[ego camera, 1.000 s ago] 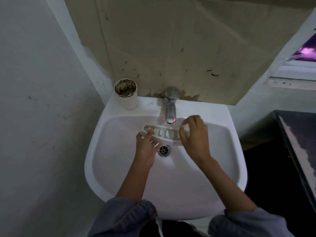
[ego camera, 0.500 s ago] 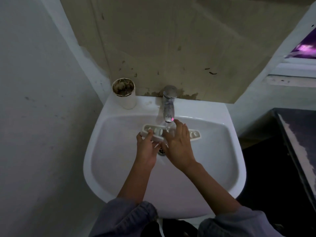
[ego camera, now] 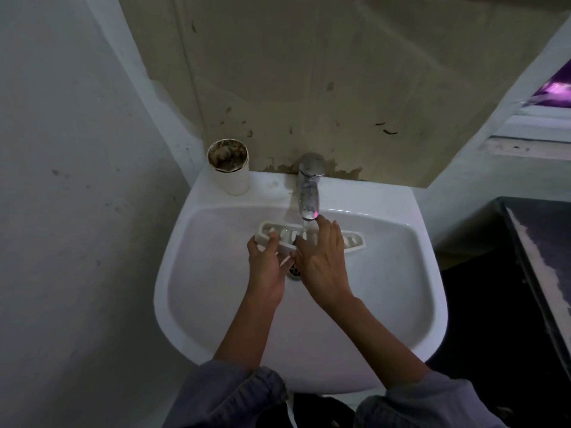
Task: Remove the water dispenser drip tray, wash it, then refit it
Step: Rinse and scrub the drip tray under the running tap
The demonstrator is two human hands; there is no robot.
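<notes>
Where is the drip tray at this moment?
In the head view the drip tray is in the sink, under the tap and just behind the drain; the left hand grips its left end, the right hand rests flat on its middle.

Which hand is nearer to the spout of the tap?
Right. The right hand lies flat on the drip tray, fingertips just beside the tap spout. The left hand grips the tray's left end, farther down and left.

Dim, bluish light; purple glow at the upper right edge, a faint glint on the tap (ego camera: 310,193), wide-angle bending at edges.
</notes>
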